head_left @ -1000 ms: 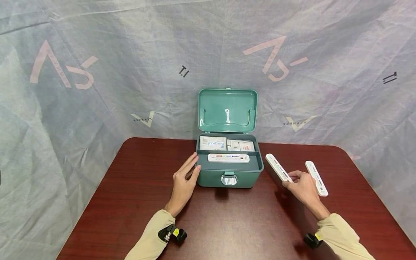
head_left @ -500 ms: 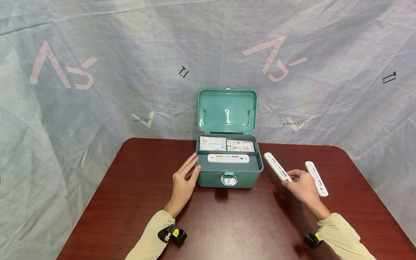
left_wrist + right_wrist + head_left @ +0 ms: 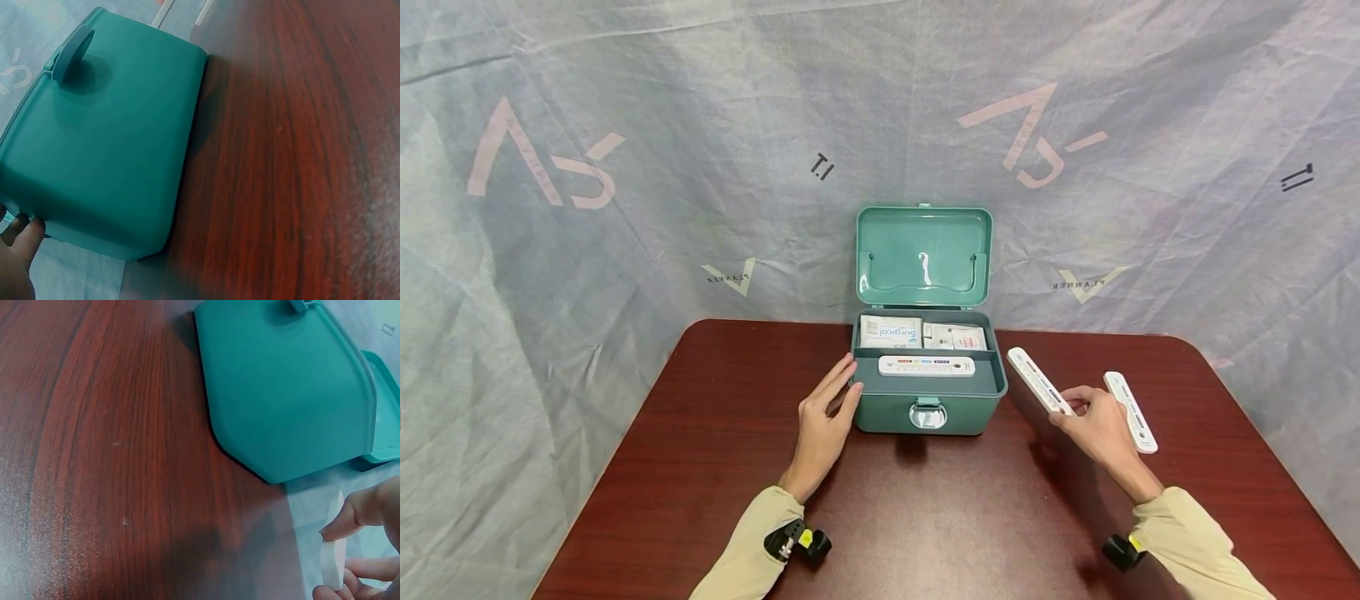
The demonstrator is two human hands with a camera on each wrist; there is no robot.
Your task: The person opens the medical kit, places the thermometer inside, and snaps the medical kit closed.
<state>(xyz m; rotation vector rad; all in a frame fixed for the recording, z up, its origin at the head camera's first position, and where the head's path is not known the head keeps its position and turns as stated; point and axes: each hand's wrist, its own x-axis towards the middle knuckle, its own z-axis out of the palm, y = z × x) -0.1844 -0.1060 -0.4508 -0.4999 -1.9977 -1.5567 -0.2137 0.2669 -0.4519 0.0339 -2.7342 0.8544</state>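
A green lidded box (image 3: 880, 412) stands with its lid (image 3: 925, 254) up. My left hand (image 3: 823, 429) rests its fingertips against the box's left side, fingers mostly straight. My right hand (image 3: 1097, 429) pinches the near end of a white thermometer strip (image 3: 1037, 379), between thumb and fingers, as the right wrist view also shows. That strip slants up toward the box's right side, above the table. A second white thermometer (image 3: 927, 366) lies in the front compartment of the box. A third thermometer (image 3: 1131, 412) lies on the table just right of my right hand.
In the back compartments of the box sit a packet marked "Surgical" (image 3: 891, 332) and some smaller white packets (image 3: 955, 337). A round metal latch (image 3: 928, 415) hangs on the front. Behind the reddish-brown table (image 3: 722, 400) hangs a grey cloth (image 3: 775, 108).
My right hand has shifted the held thermometer slightly up and to the left, its far end rising a little. The left hand stays at the box's side.
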